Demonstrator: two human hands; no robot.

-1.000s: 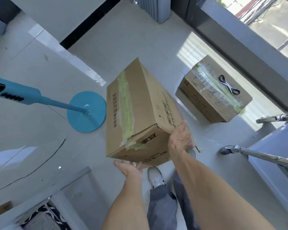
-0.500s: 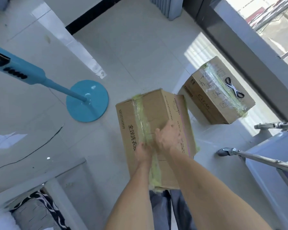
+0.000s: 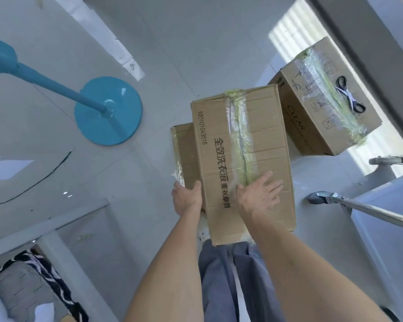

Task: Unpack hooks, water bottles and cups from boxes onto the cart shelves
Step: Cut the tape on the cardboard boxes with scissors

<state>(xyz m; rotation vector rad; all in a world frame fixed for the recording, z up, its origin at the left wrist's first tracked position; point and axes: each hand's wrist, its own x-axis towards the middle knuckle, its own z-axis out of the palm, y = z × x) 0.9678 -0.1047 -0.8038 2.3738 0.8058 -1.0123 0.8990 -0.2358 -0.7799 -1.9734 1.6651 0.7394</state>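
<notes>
Sealed cardboard box (image 3: pixel 242 159) held up in front of the body, top face toward the camera, a strip of clear and greenish tape (image 3: pixel 239 140) running down its middle. Left hand (image 3: pixel 187 201) clamped on the box's near left edge, thumb on the top face, fingers wrapped out of sight behind the side panel. Right hand (image 3: pixel 260 196) laid flat on the top face near the tape seam, fingers spread and straight, palm pressing the cardboard, not curled around anything. Black printed characters and a number string between the two grips and just ahead of the left one.

Ahead and to the right of the right grip, a second taped box (image 3: pixel 316 112) resting on the tiled floor (image 3: pixel 184 43), partly behind the held box's far corner, with black-handled scissors (image 3: pixel 350 94) lying on its top. Far to the left of the left grip, a round blue stand base (image 3: pixel 108 110) on the floor with its blue pole (image 3: pixel 49 84) slanting out to the left. To the right of the right grip, a metal cart leg with a caster (image 3: pixel 319 197). Below both grips, blue-grey trousers (image 3: pixel 230 275).
</notes>
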